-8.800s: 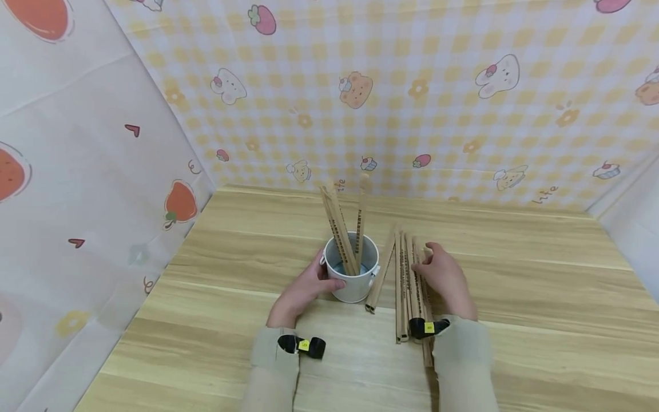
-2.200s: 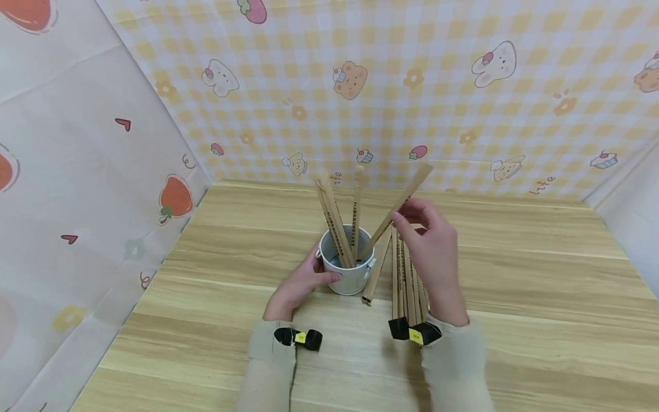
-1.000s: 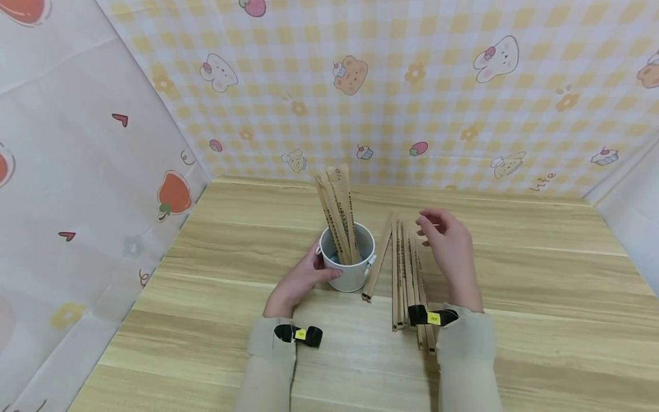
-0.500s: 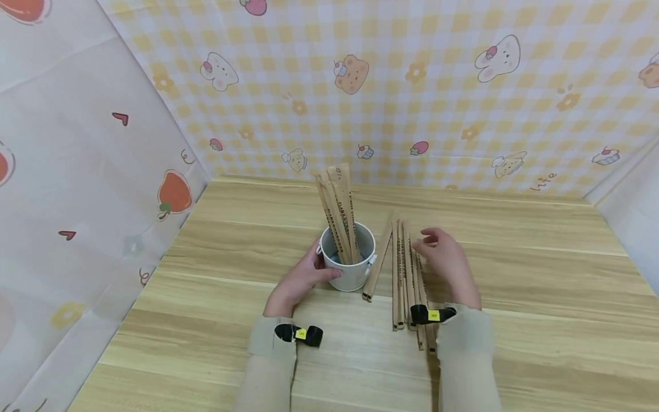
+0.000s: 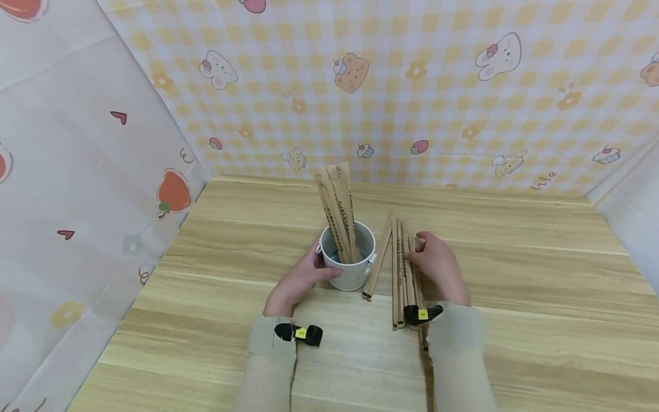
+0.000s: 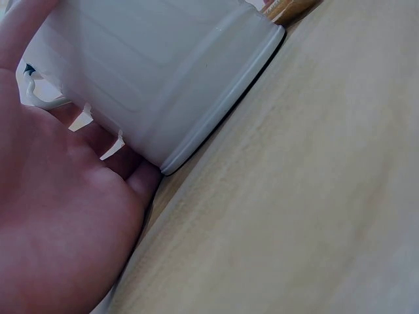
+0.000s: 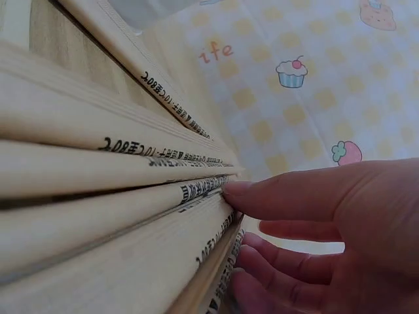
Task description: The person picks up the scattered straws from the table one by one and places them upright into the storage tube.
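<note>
A small white metal bucket [image 5: 350, 280] stands upright on the table, its side gripped by my left hand [image 5: 304, 280]. The left wrist view shows that palm and fingers [image 6: 59, 203] around the bucket wall [image 6: 150, 78]. Several straws in printed brown paper sleeves [image 5: 337, 217] lean inside it. Right of the bucket, more paper-wrapped straws [image 5: 399, 274] lie in a loose row. My right hand [image 5: 437, 266] is at the row's right side. In the right wrist view its thumb [image 7: 275, 196] presses one straw [image 7: 157, 255], with fingers curled at the other side; part of the grip is hidden.
One wrapped straw [image 5: 378, 263] lies slanted close to the bucket. The wood-grain table [image 5: 231, 246] meets a yellow checked cloth [image 5: 391, 103] behind and a white printed cloth [image 5: 92, 171] at left. Each wrist wears a black camera strap.
My right hand set one more straw in the bucket, withdrew, then came down and leftward onto the row. The straws in the bucket stand closer together. My left hand stays on the bucket.
</note>
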Demonstrator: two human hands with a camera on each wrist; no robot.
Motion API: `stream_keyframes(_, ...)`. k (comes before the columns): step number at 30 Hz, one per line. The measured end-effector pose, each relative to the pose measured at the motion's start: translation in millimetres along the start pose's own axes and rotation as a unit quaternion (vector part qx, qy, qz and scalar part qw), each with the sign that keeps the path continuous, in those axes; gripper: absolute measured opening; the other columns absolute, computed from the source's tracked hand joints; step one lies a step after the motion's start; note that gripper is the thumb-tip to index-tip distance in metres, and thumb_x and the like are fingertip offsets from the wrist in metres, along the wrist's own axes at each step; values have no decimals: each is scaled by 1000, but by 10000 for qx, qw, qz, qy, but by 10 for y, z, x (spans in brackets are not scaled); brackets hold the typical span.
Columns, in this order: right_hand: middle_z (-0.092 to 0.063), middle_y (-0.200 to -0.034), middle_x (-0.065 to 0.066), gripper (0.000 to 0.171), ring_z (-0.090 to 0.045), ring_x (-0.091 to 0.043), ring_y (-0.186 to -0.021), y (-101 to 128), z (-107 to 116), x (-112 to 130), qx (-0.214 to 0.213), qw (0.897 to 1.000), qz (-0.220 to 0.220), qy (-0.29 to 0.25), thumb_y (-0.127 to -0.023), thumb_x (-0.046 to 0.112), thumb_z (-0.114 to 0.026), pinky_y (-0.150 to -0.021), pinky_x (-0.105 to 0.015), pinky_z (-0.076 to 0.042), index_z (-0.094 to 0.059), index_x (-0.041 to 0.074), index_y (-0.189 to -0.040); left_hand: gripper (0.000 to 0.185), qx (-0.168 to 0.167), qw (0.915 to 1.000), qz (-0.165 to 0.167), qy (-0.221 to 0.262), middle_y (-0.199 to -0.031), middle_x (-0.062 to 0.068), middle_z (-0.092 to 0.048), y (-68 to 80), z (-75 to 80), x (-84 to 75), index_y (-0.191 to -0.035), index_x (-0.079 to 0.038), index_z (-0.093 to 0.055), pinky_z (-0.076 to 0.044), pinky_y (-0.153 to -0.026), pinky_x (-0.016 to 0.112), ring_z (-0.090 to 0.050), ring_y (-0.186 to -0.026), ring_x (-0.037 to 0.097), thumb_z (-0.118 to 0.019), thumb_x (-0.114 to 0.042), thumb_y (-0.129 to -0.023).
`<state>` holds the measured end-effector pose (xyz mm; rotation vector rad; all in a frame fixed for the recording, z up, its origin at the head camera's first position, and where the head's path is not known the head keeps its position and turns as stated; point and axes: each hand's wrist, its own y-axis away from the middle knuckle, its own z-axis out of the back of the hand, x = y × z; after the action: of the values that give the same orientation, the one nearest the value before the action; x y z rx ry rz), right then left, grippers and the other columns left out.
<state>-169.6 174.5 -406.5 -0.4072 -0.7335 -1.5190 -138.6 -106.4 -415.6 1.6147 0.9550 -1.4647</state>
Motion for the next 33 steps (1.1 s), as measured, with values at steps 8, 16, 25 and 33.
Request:
stream_keyframes(8, -58, -105, -20, 44, -58, -26, -82, 13, 28, -13, 140, 9999, -42, -14, -84, 25, -58, -72, -40, -46, -52, -4, -116, 92, 9, 10000, -29, 45, -141, 7, -28, -6, 2, 10, -143, -26, -11, -25, -103, 37, -29, -127, 22, -68, -5, -74)
stream_keyframes(16, -60, -101, -18, 34, -58, -20, -72, 22, 49, -58, 101, 9991, -156, -369, -87, 20, -54, -58, -29, -51, -54, -3, -113, 91, 7, 10000, -37, 38, -140, 7, -28, -1, -6, -4, -143, -24, -10, -26, -102, 37, -29, -127, 22, -67, -3, -75)
stream_keyframes(25, -61, -92, -14, 34, -57, -17, -64, 41, 125, -39, -111, 9996, -200, -170, -89, 23, -50, -60, -32, -47, -54, 0, -114, 91, -8, 10000, -8, -42, -141, 7, -27, 1, -4, -6, -143, -24, -11, -25, -103, 36, -28, -127, 22, -67, -4, -75)
stream_keyframes(33, -61, -85, -11, 34, -57, -17, -62, 100, 247, 64, -535, 9984, -51, -195, -89, 23, -48, -57, -30, -46, -54, 1, -114, 90, -24, 10000, -25, -41, -141, 6, -26, -1, -5, -5, -143, -24, -11, -23, -104, 36, -26, -128, 21, -67, -3, -75)
